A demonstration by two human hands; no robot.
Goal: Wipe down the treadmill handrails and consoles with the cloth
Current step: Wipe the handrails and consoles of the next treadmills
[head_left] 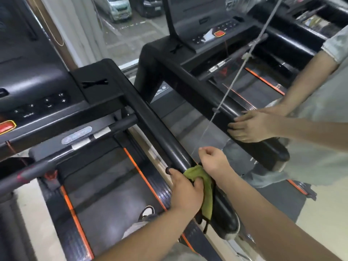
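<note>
A green cloth [204, 182] lies bunched over the near end of the black right handrail [150, 121] of the treadmill in front of me. My left hand [185, 191] grips the cloth against the rail, thumb on top of it. Just beyond, above the same rail, my right hand [214, 161] has its fingers curled and pinches a thin grey cord [226, 93] that runs up and away to the right. This treadmill's console [37, 104], with dark buttons and a red stop button, is at the left.
Another person's hand [252, 126] rests flat on the handrail [203, 91] of the neighbouring treadmill at right; their arm and grey clothing fill the right edge. That treadmill's console [212, 34] is at the top. A window [128, 25] with parked cars is behind.
</note>
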